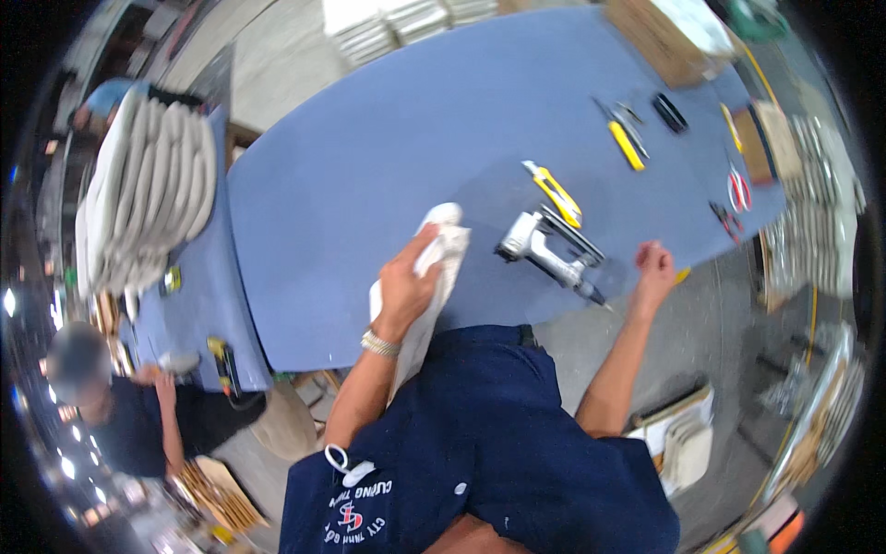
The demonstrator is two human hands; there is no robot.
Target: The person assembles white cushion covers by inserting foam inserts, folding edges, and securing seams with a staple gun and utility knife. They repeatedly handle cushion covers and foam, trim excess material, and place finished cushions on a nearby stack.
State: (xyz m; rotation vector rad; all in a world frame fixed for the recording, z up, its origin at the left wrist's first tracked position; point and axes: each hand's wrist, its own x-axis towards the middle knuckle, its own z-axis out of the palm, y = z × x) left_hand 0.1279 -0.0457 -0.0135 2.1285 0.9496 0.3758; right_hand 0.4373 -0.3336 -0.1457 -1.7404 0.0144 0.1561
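My left hand [406,288] is closed around a long off-white padded piece [446,242]. Its rounded end reaches over the blue-covered table [323,185], and its lower part runs down beside my shirt. My right hand [654,262] is at the table's near right edge, fingers curled in. What they hold, if anything, is hidden; a small yellow bit [683,275] shows beside them. Between my hands lies a silver pneumatic staple gun [544,247]. Just beyond it is a yellow utility knife [556,196].
Farther right lie a yellow-handled tool [626,146], a black object [669,113], red-handled scissors [738,190] and red-handled pliers [726,220]. A cardboard box [669,42] stands at the far right corner. Stacked cushions [152,180] and a seated co-worker [129,415] are on the left.
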